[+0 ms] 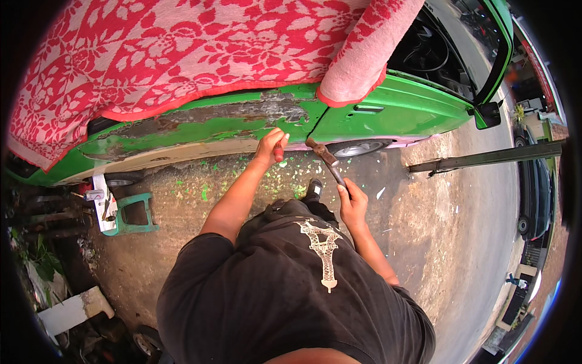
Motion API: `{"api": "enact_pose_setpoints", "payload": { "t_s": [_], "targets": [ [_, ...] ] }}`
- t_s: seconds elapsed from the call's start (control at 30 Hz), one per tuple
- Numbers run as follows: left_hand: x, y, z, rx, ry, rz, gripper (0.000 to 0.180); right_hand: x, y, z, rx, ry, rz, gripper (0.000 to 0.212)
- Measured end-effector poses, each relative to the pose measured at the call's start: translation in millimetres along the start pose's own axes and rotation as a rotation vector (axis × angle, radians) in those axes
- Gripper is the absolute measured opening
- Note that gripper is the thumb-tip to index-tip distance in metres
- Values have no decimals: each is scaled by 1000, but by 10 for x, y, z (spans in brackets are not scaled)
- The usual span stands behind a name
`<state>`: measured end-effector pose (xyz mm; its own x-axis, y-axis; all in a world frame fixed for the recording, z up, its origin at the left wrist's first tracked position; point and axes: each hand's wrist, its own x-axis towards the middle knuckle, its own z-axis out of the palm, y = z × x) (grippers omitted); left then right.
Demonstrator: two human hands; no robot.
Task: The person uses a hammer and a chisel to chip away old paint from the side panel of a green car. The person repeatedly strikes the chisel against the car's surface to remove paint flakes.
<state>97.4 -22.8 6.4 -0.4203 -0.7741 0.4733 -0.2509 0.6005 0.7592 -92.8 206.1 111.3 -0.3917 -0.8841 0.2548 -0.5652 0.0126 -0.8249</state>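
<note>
The side of a green car runs across in front of me, its paint chipped away in a long grey-brown patch. My left hand is closed around a tool with a red handle, close against the lower body panel. The tool's working end is hidden, so its kind cannot be made out. In my right hand is the shaft of a hammer. Its rusty brown head points toward the car, just right of the red handle and apart from it, near the wheel.
A red and pink floral blanket drapes over the car. Green paint flakes litter the ground. At left stands a green plastic stool with things on it. A metal post juts in at right; a dark parked car stands beyond.
</note>
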Motion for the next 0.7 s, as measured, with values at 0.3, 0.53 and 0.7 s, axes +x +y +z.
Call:
{"api": "enact_pose_setpoints", "payload": {
  "t_s": [0.3, 0.53, 0.7],
  "targets": [
    [114, 32, -75, 69, -70, -93, 25, 94, -266, 42, -22, -149, -136, 18],
    [156, -17, -106, -8, -118, -48, 27, 188, 132, 296, -222, -105, -313, 14],
    [120, 59, -76, -4, -105, -89, 28, 128, -68, 97, -44, -87, -314, 15]
  ]
}}
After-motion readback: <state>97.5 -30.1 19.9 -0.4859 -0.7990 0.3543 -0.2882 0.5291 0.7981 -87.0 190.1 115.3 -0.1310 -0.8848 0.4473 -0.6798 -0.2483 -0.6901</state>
